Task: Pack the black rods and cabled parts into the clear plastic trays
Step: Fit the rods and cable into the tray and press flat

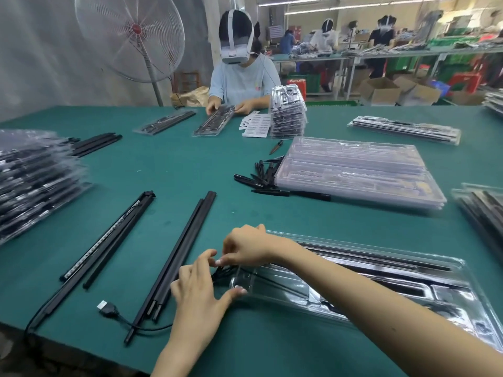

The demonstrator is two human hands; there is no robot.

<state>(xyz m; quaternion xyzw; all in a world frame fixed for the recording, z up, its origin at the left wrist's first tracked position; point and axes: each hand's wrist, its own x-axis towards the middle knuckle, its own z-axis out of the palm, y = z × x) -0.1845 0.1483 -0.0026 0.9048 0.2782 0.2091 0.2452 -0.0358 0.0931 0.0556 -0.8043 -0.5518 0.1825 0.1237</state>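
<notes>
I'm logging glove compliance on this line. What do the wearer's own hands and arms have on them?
Nothing is worn: the left hand and right hand are bare, with no gloves, rings or watch visible. Both forearms are uncovered to the frame edge, no sleeves showing. The fingernails look pale.

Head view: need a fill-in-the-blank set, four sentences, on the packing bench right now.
1. Both hands work at the ____ end of the near clear plastic tray.
2. The silver USB plug lies on the ____ table mat.
3. The stack of empty clear trays sits ____ the near tray.
4. The right hand pinches a bundle of black ____.

Missing words: left; green; beyond; cable
</notes>
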